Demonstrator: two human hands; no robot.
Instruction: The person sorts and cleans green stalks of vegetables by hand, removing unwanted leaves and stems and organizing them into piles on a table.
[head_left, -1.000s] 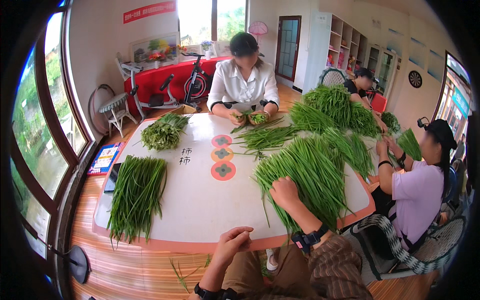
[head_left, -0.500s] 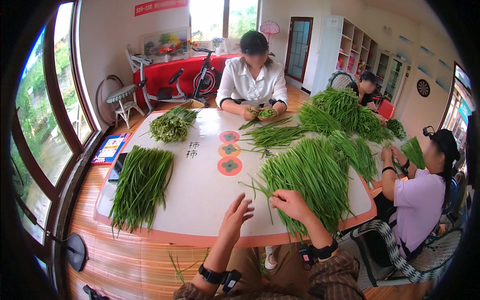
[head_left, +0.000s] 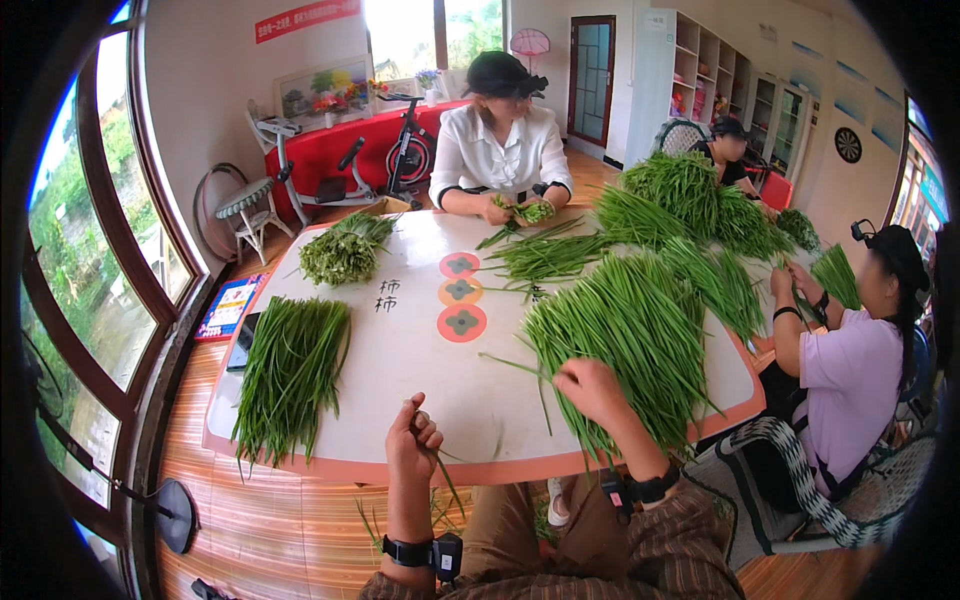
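Observation:
My left hand (head_left: pixel 413 440) is raised over the near table edge, its fingers closed on a few green garlic chive stalks (head_left: pixel 449 482) that hang toward my lap. Over the near-left side of a large chive heap (head_left: pixel 625 335) is my right hand (head_left: pixel 590 390), fingers pinched together; what is between them, if anything, is hidden. One loose stalk (head_left: pixel 512 364) sticks out of the heap just beyond that hand. At the left of the table lies a neat chive bundle (head_left: pixel 293 370), and a shorter bunch with pale ends (head_left: pixel 343 255) lies behind it.
Across the white table (head_left: pixel 410 345) a person in white (head_left: pixel 505 160) holds a small bunch. A person in lilac (head_left: pixel 850 370) works at the right, beside a woven chair (head_left: pixel 830 490). More chives (head_left: pixel 680 200) are piled at the far right. A phone (head_left: pixel 241 345) lies by the left edge.
My left hand, open before, has drawn back toward me and closed on chive stalks. My right hand has moved slightly right and nearer the heap. The person opposite has turned their head.

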